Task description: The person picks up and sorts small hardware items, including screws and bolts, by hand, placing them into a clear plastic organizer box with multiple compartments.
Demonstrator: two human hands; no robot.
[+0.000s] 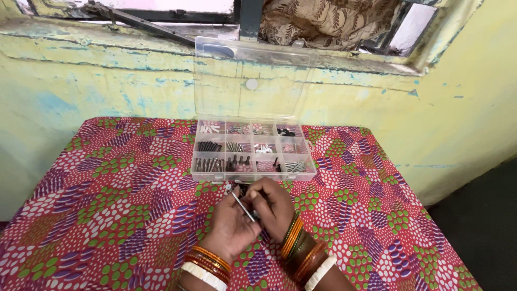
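**Head view: both hands on a small metal tool, just below the parts box**

Head view, lower centre of frame: left hand (230, 225) palm up, fingers half curled, a thin metal tool (243, 206) lying across the palm. Right hand (276, 205) fingers curled and pinched on the tool's upper end, touching the left hand. Small dark and silver parts (240, 188) sit at the fingertips, too small to identify. Both wrists carry orange, green and white bangles (299, 248).

Clear plastic compartment box (253, 151) sits just above the hands, centre of frame, holding screws and small fittings sorted by compartment; its lid (250, 81) stands open, leaning against the yellow wall (81, 81). All of it rests on a table with a red patterned cloth (118, 205). Window with a brown leaf-print curtain (323, 21) along the top of frame
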